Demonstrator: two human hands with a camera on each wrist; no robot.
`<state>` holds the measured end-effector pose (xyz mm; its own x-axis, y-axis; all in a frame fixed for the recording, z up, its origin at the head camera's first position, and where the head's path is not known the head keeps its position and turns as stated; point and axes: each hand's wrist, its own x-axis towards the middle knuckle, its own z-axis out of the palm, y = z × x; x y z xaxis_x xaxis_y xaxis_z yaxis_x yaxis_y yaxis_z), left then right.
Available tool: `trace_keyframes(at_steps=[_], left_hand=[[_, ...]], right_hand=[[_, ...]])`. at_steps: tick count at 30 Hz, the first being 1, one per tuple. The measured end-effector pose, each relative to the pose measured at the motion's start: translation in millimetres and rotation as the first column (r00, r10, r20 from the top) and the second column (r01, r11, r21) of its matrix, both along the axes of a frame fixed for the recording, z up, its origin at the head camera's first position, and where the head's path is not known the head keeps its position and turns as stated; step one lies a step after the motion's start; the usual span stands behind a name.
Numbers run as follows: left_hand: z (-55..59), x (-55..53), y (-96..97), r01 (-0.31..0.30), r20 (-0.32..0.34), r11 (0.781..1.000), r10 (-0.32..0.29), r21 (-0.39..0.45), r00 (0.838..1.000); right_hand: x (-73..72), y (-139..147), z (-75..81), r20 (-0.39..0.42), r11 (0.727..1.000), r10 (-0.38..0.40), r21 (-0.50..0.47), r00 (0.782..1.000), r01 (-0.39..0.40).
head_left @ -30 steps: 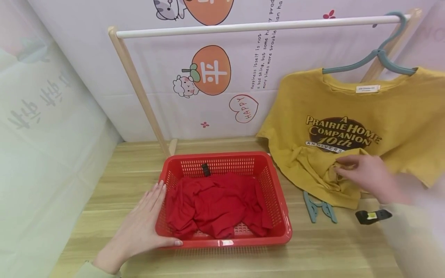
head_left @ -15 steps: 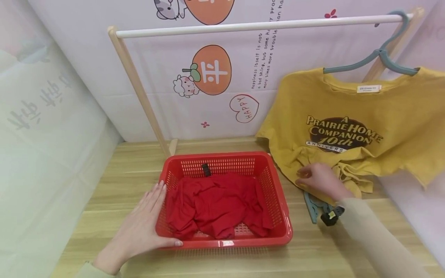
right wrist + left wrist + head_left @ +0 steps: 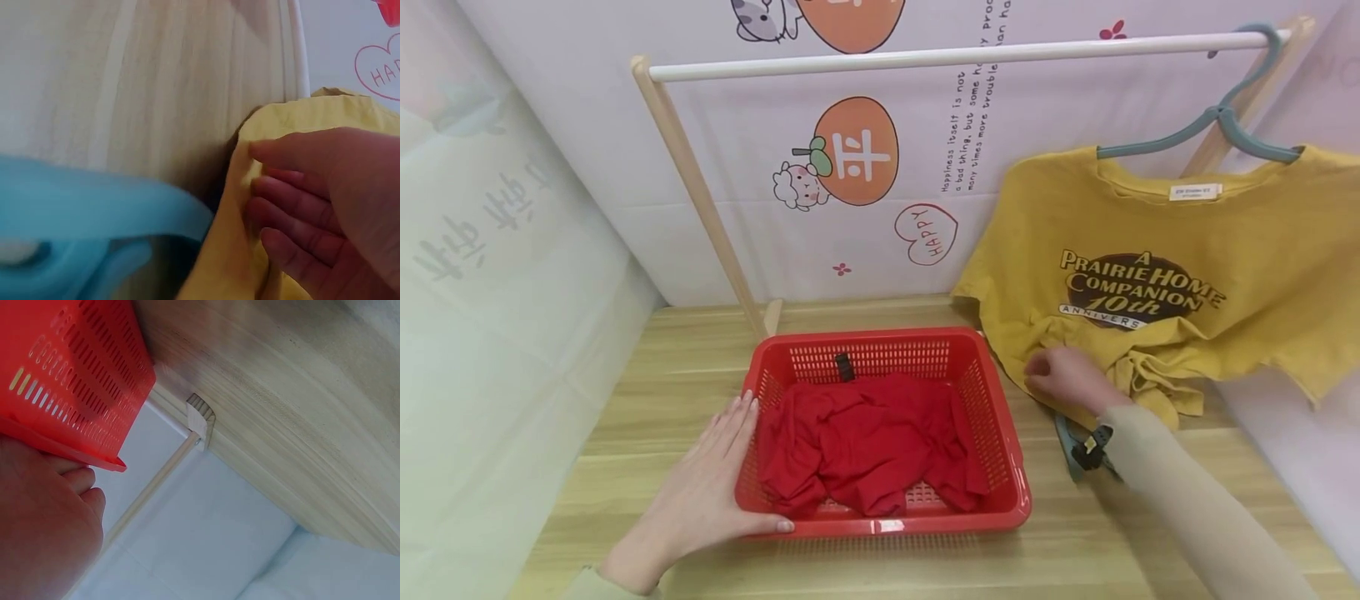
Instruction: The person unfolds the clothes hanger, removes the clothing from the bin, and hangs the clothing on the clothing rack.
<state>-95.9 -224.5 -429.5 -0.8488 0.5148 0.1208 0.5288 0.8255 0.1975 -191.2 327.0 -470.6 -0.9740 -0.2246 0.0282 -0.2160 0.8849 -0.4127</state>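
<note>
I see the left hand [image 3: 707, 492] lying with fingers straight on the basket [image 3: 955, 523]'s left rim, thumb at the front, probably steadying it. Cloth [image 3: 872, 442] sits inside, walled in. Shirt [image 3: 1262, 242] is at right, neck spread on a hanger [image 3: 1222, 117] hooked over the bar [image 3: 925, 58]; its bottom bunches just above the bench [image 3: 662, 400]. Right hand [image 3: 1067, 379] is at its lower edge, likely to manage the loose part; fingers bent, can't tell if they pinch.
</note>
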Motion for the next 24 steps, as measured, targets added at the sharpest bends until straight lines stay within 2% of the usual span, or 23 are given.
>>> trace_keyframes(at_steps=[8,12,15,18,20,22,24], left_hand=[[0.8,-0.3,0.5,-0.001,0.012,1.000,0.001,-0.005,1.000],[1.7,-0.1,0.5,-0.002,0.026,1.000,0.002,-0.011,1.000],[1.4,0.2,0.4,-0.004,0.028,1.000,0.004,-0.014,1.000],[0.7,0.4,0.1,-0.002,0.020,1.000,0.002,-0.010,1.000],[0.6,0.4,0.0,-0.002,0.017,1.000,0.002,-0.006,1.000],[1.0,0.0,-0.1,-0.002,0.020,1.000,0.002,-0.003,1.000],[1.8,-0.4,0.0,-0.002,0.026,1.000,0.002,-0.002,1.000]], right_hand=[[-4.9,-1,-0.8,0.000,1.000,-0.008,-0.023,1.000,0.008],[-15.6,-1,-3.6,-0.027,0.994,-0.056,-0.100,0.998,0.053],[-25.1,-4,5.3,-0.062,0.966,-0.164,-0.213,0.984,0.148],[-32.6,-8,22.6,-0.132,0.911,-0.295,-0.339,0.946,0.236],[-37.0,-11,30.9,-0.170,0.876,-0.352,-0.405,0.920,0.260],[-39.4,-11,35.5,-0.171,0.867,-0.352,-0.429,0.920,0.253],[-39.1,-10,37.2,-0.135,0.874,-0.319,-0.424,0.938,0.236]])
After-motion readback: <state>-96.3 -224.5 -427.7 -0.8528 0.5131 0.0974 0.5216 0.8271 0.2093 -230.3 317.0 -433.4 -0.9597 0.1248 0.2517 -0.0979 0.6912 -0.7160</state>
